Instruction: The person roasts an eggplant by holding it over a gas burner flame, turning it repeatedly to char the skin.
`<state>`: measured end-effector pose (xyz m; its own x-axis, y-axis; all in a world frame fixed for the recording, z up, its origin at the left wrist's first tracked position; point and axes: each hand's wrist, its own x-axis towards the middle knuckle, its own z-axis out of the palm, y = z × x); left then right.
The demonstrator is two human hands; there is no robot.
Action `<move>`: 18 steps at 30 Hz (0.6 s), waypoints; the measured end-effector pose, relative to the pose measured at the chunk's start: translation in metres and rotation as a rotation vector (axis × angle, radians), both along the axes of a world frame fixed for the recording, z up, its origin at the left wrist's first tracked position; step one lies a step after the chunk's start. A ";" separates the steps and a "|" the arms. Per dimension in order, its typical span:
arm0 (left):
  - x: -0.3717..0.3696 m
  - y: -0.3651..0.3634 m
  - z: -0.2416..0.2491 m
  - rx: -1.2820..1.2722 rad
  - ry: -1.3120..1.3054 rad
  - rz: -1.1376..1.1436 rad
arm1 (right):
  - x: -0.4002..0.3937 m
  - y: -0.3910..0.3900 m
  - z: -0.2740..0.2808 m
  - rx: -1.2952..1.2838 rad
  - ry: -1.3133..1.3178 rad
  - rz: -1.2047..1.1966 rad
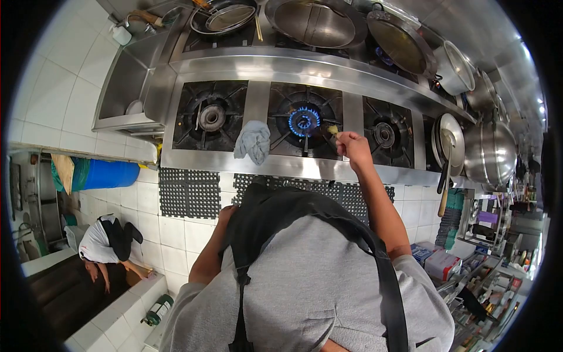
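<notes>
My right hand (pixel 353 146) is over the front edge of the stove, to the right of the middle burner. Its fingers pinch a small yellowish scrap (pixel 333 129), too small to identify. Blue flames ring the lit middle burner (pixel 304 121), which has no pan on it. A crumpled grey-blue cloth (pixel 253 142) lies on the steel strip between the left and middle burners. Down by my waist is my left hand (pixel 227 212), against the black apron (pixel 258 214), with its fingers hidden.
Unlit burners flank the flame: the left burner (pixel 212 118) and right burner (pixel 385 135). A large wok (pixel 315 22) and a deep pan (pixel 402 42) sit on the back range. Handled utensils rest near a metal bowl (pixel 450 141). Another person (pixel 105 243) bends down at lower left.
</notes>
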<state>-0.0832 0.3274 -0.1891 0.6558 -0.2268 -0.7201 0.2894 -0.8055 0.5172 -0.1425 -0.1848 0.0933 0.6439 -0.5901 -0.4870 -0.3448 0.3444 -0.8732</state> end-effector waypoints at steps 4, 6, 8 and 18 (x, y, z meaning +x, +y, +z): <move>0.001 -0.008 0.026 -0.007 0.023 0.008 | 0.014 -0.008 0.002 -0.042 -0.001 0.005; 0.001 -0.013 0.037 0.000 0.044 0.061 | 0.018 -0.010 0.001 -0.058 -0.008 0.008; -0.001 -0.003 0.006 -0.071 0.061 0.098 | 0.021 -0.011 -0.002 -0.063 -0.022 -0.003; -0.001 0.014 -0.042 -0.140 0.050 0.108 | 0.016 -0.006 -0.039 0.060 -0.025 -0.055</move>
